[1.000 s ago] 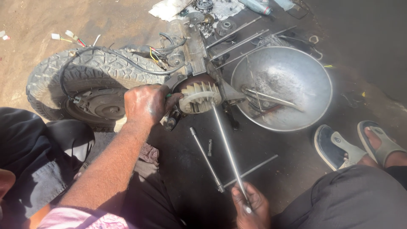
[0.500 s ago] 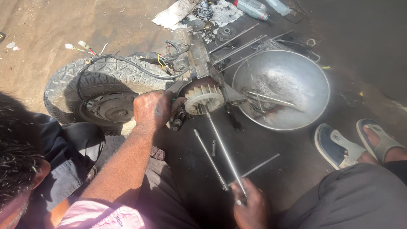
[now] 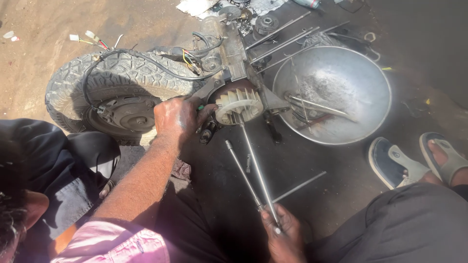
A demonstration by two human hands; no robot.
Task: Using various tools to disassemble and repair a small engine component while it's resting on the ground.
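Harsh sunlight from upper left; glare on metal basin point(image 3: 336, 92); deep shadow right; focus sharp.

No sign or screen shows. At the top edge, on the ground beyond the engine, lies a crumpled white wrapper or paper point(image 3: 195, 7), too washed out to tell which, with small parts scattered beside it.

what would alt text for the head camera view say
Seen from above, a person's left hand presses beside a cream plastic cooling fan on a scooter engine, while the right hand grips the near end of a long metal rod reaching to the fan's centre. A knobby tyre lies to the left, a large metal bowl to the right.
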